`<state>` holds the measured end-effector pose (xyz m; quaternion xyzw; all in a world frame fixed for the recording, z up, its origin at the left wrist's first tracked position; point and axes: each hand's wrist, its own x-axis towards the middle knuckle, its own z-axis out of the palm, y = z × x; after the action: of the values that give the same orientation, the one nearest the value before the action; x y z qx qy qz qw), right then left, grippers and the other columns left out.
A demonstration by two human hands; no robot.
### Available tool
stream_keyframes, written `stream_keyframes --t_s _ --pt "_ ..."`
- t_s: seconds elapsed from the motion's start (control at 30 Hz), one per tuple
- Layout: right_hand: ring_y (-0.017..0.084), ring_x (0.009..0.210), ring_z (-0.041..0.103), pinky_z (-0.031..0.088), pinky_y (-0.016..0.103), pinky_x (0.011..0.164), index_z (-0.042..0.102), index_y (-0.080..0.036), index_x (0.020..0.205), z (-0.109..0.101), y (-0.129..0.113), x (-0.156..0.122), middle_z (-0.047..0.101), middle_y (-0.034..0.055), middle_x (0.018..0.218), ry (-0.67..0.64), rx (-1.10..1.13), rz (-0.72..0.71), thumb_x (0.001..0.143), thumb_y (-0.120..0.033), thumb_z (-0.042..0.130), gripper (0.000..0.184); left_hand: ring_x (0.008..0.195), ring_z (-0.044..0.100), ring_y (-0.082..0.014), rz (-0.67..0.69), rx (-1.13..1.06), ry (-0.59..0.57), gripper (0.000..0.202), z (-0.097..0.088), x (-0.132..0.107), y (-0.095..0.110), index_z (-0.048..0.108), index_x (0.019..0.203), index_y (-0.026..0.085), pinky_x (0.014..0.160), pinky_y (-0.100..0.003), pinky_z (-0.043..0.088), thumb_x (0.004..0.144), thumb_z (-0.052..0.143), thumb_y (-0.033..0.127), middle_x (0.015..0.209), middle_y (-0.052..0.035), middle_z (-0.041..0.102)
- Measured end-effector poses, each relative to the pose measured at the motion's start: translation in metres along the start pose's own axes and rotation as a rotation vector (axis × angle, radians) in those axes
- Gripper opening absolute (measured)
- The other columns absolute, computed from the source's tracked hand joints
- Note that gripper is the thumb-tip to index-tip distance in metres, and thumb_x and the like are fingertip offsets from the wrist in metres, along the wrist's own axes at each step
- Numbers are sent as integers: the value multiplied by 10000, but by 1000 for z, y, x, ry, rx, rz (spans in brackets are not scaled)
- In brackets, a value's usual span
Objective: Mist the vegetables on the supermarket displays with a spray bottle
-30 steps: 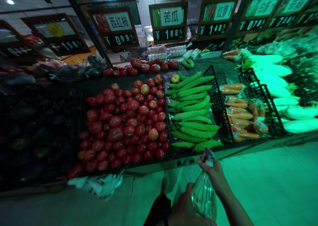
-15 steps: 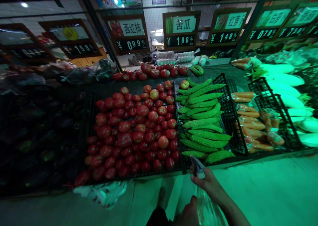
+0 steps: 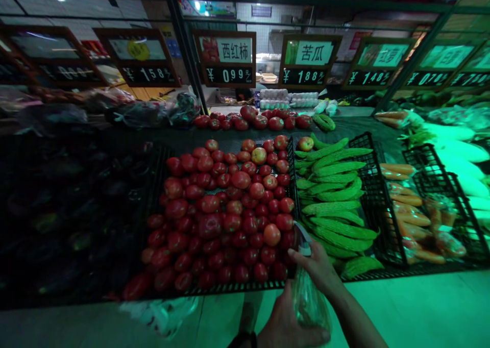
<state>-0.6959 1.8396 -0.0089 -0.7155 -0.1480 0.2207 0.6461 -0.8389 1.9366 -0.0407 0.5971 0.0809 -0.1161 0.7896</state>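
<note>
I hold a clear plastic bag between both hands at the bottom middle of the view. My right hand pinches the bag's top end, just in front of the near edge of the tomato pile. My left hand grips the bag lower down, from the side. The bag looks crumpled, and I cannot tell if anything is in it. Red tomatoes fill the black crate right before me. Green bitter gourds lie in the crate to the right of them.
Carrots and white radishes lie further right. Dark vegetables fill the left bins. Price signs hang above the stall. A white plastic bag lies on the floor at the stall's foot. My foot stands below.
The view has shifted left and nearer to the stall. My hands with the bag now sit in front of the tomatoes instead of the bitter gourds.
</note>
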Motion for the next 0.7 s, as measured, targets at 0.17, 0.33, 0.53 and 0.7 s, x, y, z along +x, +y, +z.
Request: stream_keyframes --t_s 0.17,0.33,0.53,0.7 --pt "307 1057 773 618 477 1020 648 -176 1488 7 -25 13 848 73 1185 75 -189 -78 868 -400 767 669 1232 670 -389 35 123 60 964 -18 2 28 608 1363 201 1070 -536 566 504 1032 306 1313 -127 730" --pt "312 987 743 604 446 923 709 -196 1351 14 -57 32 829 73 1077 160 -222 -136 876 -462 763 547 1275 680 -352 112 159 22 937 -42 10 66 604 1380 227 1123 -513 553 571 1055 368 1356 -92 745" --pt "217 721 566 469 347 690 714 -211 992 16 -116 78 685 6 773 254 -283 -242 817 -512 772 352 1322 667 -361 199 237 127 959 -61 38 115 572 1437 203 1190 -542 518 619 1038 386 1417 -132 711" --pt "166 625 478 395 320 625 649 -222 790 20 -169 115 600 -30 647 334 -326 -326 752 -443 756 248 1151 738 -294 359 164 139 868 -74 64 150 550 1404 195 1015 -449 604 710 1005 450 1255 -95 771"
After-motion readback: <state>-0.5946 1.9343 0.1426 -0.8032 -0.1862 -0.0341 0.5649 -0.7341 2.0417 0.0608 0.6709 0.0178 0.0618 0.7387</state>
